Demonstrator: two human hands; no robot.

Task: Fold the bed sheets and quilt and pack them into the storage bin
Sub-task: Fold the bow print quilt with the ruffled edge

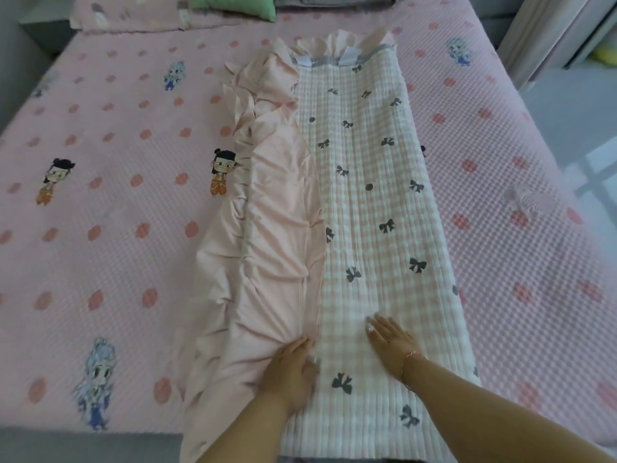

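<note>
So the long folded quilt (367,202), white-and-pink gingham with little dark grey bows printed on it, runs up the middle of the frame from the bottom edge almost to the top. It's folded lengthwise into one narrow strip, and its plain peach-pink backing side (267,228) is bunched and wrinkled along the left edge. A grey trim band with two white tags shows at the far end.

It's lying on the bed, on top of a pink waffle-texture bedspread (117,145) with coral dots and cartoon kid figures; I count about five of those clearly.

Two hands in view. The left hand (290,369) lies flat at the seam where peach meets gingham, fingers mostly straight, a bit blurry. The right hand (389,335) is pressed flat on the gingham, fingers spread, gripping nothing, with a thin bracelet on the wrist.

One green pillow (233,6) sits at the top.
</note>
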